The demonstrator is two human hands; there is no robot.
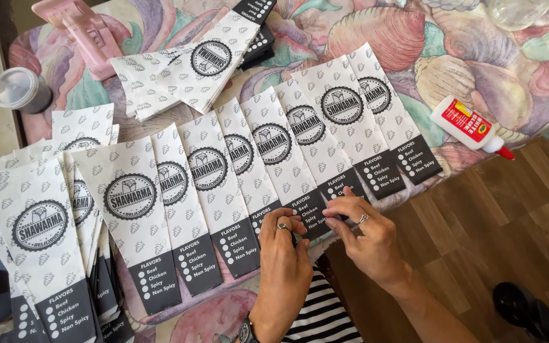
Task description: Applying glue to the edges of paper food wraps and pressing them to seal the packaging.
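A fanned row of white paper sleeves (268, 159) with round black logos and black printed ends lies overlapping across the table. My left hand (285, 254), with a ring and a wristwatch, rests on the black lower end of a middle sleeve (309, 213). My right hand (363, 235), also ringed, presses fingertips on the same sleeve's bottom edge, touching the left hand. Both hands pinch the paper at the table's front edge.
A white glue bottle with red label and cap (471, 127) lies at the right table edge. More sleeves sit stacked at left (46, 228) and top (185, 70). A pink tool (81, 28), a grey lidded cup (20, 89), and a patterned tablecloth (414, 44) are visible.
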